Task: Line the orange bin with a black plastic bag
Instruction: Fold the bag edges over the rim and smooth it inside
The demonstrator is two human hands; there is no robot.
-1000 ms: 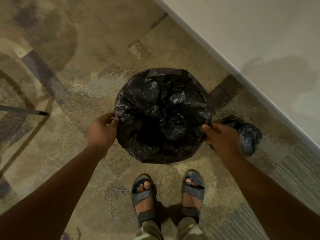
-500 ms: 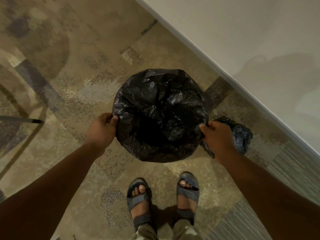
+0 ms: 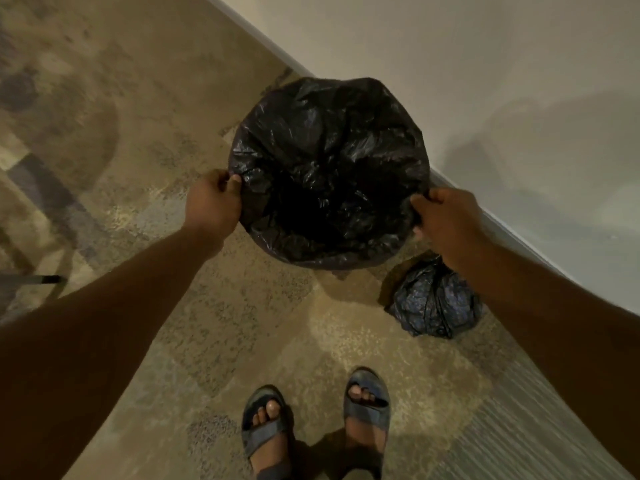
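A round bin stands on the carpet by the wall, wholly wrapped in a crinkled black plastic bag (image 3: pixel 329 168); the bag folds over the rim and hides the bin's orange sides. My left hand (image 3: pixel 213 202) pinches the bag at the rim's left edge. On the opposite edge my right hand (image 3: pixel 446 220) grips the bag-covered rim. The bag sags into a dark hollow in the middle.
A tied, filled black bag (image 3: pixel 434 301) lies on the carpet under my right forearm. A pale wall with a baseboard (image 3: pixel 519 233) runs diagonally behind the bin. My sandalled feet (image 3: pixel 315 424) stand below. A dark rod tip (image 3: pixel 48 279) pokes in at far left.
The bin, held by both hands, has shifted away from my feet toward the wall. The tied bag, half hidden behind my right hand before, now lies in open view.
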